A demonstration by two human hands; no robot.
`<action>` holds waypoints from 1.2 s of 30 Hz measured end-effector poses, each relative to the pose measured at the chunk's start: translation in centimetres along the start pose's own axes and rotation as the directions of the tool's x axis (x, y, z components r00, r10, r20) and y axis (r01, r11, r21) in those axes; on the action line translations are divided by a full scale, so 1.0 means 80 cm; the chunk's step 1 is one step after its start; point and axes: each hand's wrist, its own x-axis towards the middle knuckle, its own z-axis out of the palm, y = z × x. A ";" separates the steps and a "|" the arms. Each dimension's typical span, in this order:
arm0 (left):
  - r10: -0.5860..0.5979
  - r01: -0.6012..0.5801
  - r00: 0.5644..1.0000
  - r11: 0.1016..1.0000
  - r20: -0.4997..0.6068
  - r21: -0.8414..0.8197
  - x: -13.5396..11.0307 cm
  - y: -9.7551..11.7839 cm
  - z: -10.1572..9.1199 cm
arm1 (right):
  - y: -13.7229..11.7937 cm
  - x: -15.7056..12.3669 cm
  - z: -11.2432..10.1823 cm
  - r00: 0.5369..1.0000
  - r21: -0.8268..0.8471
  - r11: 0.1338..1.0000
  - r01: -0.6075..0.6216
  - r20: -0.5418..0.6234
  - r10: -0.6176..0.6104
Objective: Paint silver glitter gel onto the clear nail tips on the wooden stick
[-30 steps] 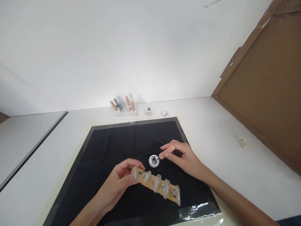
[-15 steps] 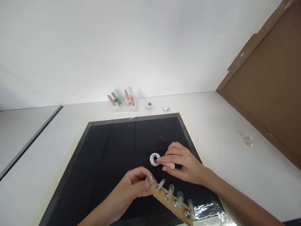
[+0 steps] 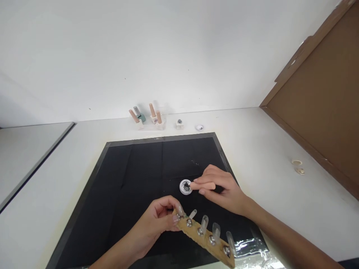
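Note:
My left hand [image 3: 158, 220] is closed on one end of a wooden strip [image 3: 206, 242] that carries several clear false nails on metal studs; the strip slants down to the right above the black mat [image 3: 131, 175]. My right hand [image 3: 221, 186] pinches a peach-coloured brush handle [image 3: 203, 185], held level, its tip reaching into a small round white pot [image 3: 185, 186] with dark sparkly contents on the mat.
Against the back wall stand several nail polish bottles [image 3: 147, 116], a small pot [image 3: 179, 123] and a round lid [image 3: 199, 127]. Two small rings [image 3: 297, 166] lie on the white table at right. A brown board [image 3: 322, 101] leans at the right. Clear tape [image 3: 249, 248] marks the mat's near corner.
The left hand lowered the nail strip and swung it down to the right. The right hand moved the brush from above the mat to the pot, its tip now in it.

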 end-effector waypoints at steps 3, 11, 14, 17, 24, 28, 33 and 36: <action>0.078 -0.078 0.997 0.997 0.006 0.027 0.002 -0.001 -0.002 | -0.003 -0.001 -0.008 0.980 0.146 0.976 -0.163 -0.089 0.177; 0.380 -0.394 0.919 0.883 0.105 0.254 0.006 -0.011 0.003 | -0.033 -0.001 -0.017 0.985 0.395 0.903 -0.170 0.035 0.170; 0.413 -0.434 0.901 0.856 0.131 0.282 0.006 -0.014 0.006 | -0.044 0.000 -0.015 0.997 0.325 0.943 -0.067 0.061 0.049; 0.424 -0.445 0.895 0.844 0.136 0.299 0.006 -0.015 0.007 | -0.049 0.003 -0.013 0.998 0.282 0.959 -0.022 0.069 0.002; 0.447 -0.469 0.883 0.824 0.144 0.319 0.006 -0.012 0.010 | -0.052 0.007 -0.011 0.994 0.260 0.962 0.079 0.049 -0.095; 0.433 -0.449 0.893 0.829 0.126 0.333 0.004 -0.010 0.011 | -0.054 0.006 -0.012 0.997 0.230 0.972 0.044 0.046 -0.056; 0.415 -0.426 0.903 0.830 0.111 0.360 0.002 -0.008 0.013 | -0.057 0.007 -0.011 0.994 0.221 0.974 0.060 0.079 -0.079; 0.415 -0.424 0.903 0.827 0.108 0.370 0.002 -0.007 0.013 | -0.059 0.010 -0.011 0.994 0.225 0.971 0.079 0.053 -0.093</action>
